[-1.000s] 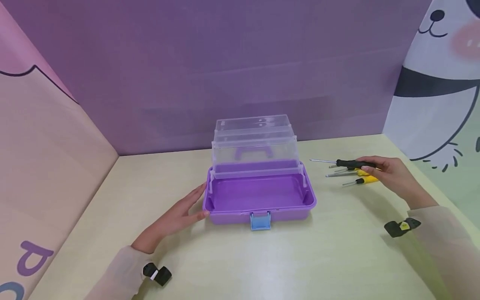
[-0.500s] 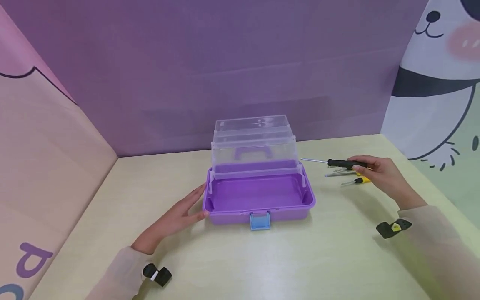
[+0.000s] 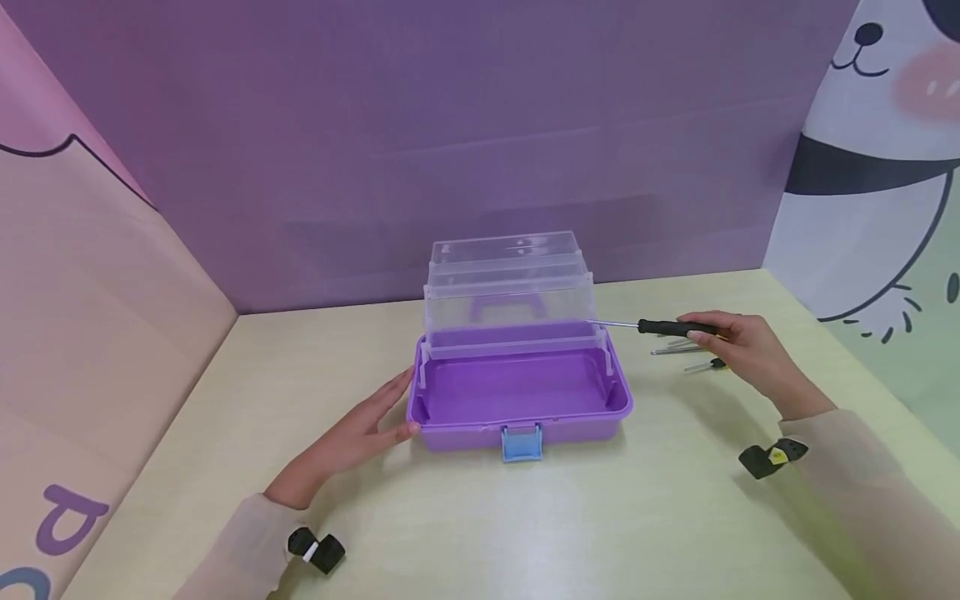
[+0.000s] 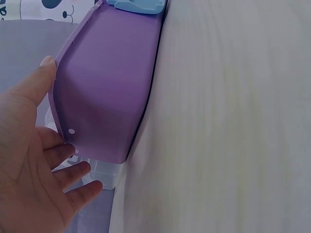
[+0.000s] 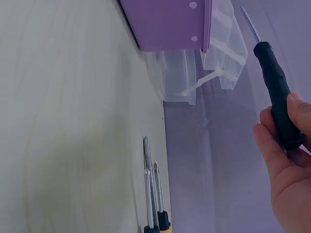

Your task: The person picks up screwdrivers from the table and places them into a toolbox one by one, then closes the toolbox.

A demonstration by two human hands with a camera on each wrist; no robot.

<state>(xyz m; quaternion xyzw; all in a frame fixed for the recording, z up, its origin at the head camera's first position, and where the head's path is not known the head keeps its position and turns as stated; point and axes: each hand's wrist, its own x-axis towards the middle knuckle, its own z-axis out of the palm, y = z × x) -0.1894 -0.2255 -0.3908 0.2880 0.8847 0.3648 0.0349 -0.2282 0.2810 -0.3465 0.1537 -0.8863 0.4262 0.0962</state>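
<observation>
A purple toolbox [image 3: 517,433] with a light blue latch [image 3: 522,443] stands at mid-table, its clear lid and trays [image 3: 510,271] raised at the back. My left hand [image 3: 352,437] rests against its left end; in the left wrist view the thumb [image 4: 41,80] touches the rim and the fingers are loosely spread by the side. In my right hand [image 3: 742,350] is a black-handled screwdriver [image 3: 671,327], gripped by the handle with the shaft pointing left. Its tip overlaps the box's right rear corner in the head view. The toolbox's bottom tray area shows bare purple plastic.
Several more screwdrivers [image 5: 149,199] lie on the table beneath the right hand, partly hidden by it in the head view. A purple backdrop [image 3: 450,150] rises behind the pale table [image 3: 600,525], with printed panels at both sides.
My right hand has moved left with the screwdriver, bringing its tip from the right of the toolbox to its rear corner. The left hand and the toolbox have stayed put.
</observation>
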